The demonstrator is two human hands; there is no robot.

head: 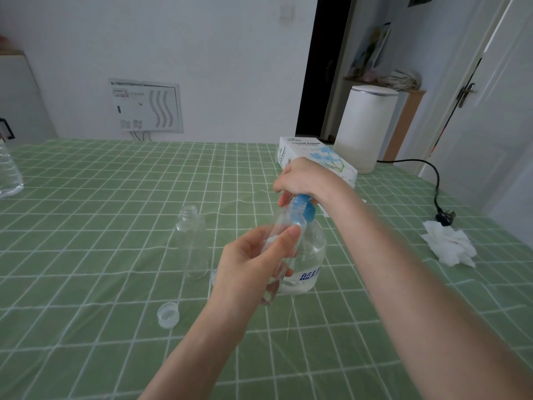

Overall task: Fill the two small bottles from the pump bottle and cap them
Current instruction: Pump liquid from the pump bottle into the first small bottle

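My left hand (253,264) grips a small clear bottle (284,226), tilted, its open neck up against the blue pump head (302,207) of the clear pump bottle (313,255). My right hand (305,177) is curled over the pump head from above. The pump bottle stands on the table and holds clear liquid. A second small clear bottle (192,243) stands upright and uncapped to the left. A clear cap (168,314) lies on the cloth in front of it. Part of another clear cap (213,277) shows behind my left hand.
The table wears a green checked cloth (101,255). A tissue box (314,157) and a white kettle (364,125) with its cord stand at the back right. Crumpled tissue (448,245) lies at the right. A large clear bottle (8,171) sits at the left edge.
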